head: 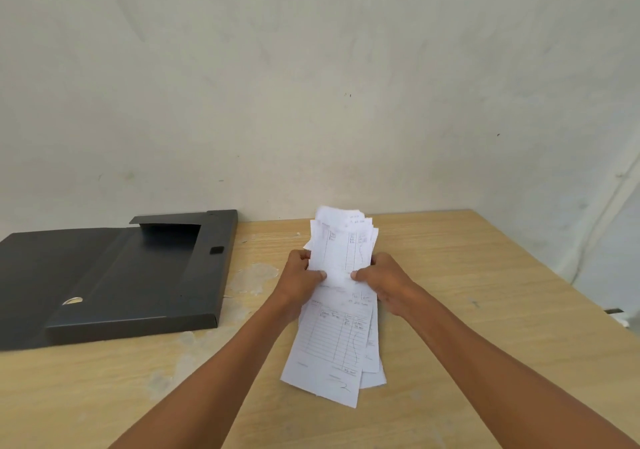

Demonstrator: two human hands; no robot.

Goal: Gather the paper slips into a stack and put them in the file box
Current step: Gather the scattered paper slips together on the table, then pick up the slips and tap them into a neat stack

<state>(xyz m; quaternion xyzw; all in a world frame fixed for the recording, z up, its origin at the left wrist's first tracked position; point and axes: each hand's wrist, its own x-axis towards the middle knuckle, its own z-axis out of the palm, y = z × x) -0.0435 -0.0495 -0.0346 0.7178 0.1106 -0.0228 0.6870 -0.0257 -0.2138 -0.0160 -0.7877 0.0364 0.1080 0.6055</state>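
A loose stack of white paper slips (341,251) with printed lines and handwriting is held over the wooden table (485,292), a little right of centre. My left hand (299,279) grips its left edge and my right hand (384,282) grips its right edge, thumbs on top. The slips are uneven, and some hang down toward me below my hands. The black file box (114,275) lies open and flat on the table to the left, apart from the slips.
A pale wall stands right behind the table. The table's right edge runs diagonally at the right, with a small dark object (614,311) beyond it. Worn pale patches (254,277) mark the wood between the box and my hands.
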